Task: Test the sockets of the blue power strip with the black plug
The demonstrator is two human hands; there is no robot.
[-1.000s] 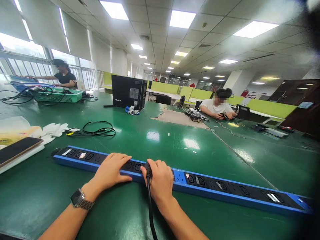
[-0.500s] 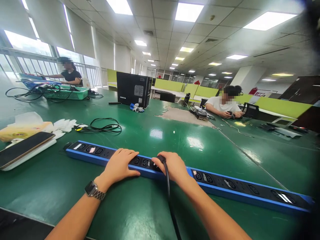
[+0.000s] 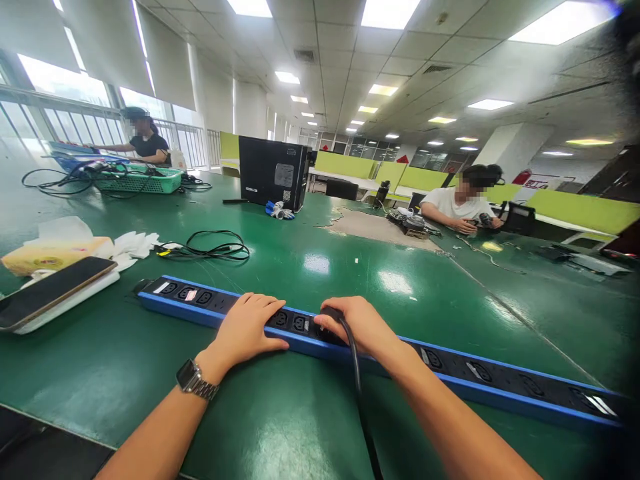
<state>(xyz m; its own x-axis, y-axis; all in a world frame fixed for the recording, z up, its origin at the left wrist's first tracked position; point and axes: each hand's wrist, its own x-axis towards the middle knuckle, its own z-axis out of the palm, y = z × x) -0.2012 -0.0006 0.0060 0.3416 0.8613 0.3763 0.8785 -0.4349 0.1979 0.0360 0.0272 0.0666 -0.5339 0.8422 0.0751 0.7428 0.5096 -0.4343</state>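
A long blue and black power strip (image 3: pixel 309 344) with a row of sockets lies slantwise across the green table. My left hand (image 3: pixel 250 328) is clasped over it left of its middle, thumb on the near side and fingers over the far edge. My right hand (image 3: pixel 361 325) pinches a black plug (image 3: pixel 332 313) at a socket near the strip's middle. From the plug a thick black cable (image 3: pixel 358 390) runs down toward me. My fingers partly hide the plug, so I cannot tell how deep it sits.
At left lie a phone (image 3: pixel 60 290), a tissue pack (image 3: pixel 57 253) and a coiled black cable (image 3: pixel 215 245). Farther back stand a green basket (image 3: pixel 145 183) of cables and a black computer case (image 3: pixel 273 173), with gloves (image 3: pixel 279 210) before it. Two people (image 3: pixel 457 203) sit across the table.
The whole view has shifted slightly, so things appear a little farther right. My left hand keeps its hold on the strip. My right hand stays on the plug, its wrist turned slightly.
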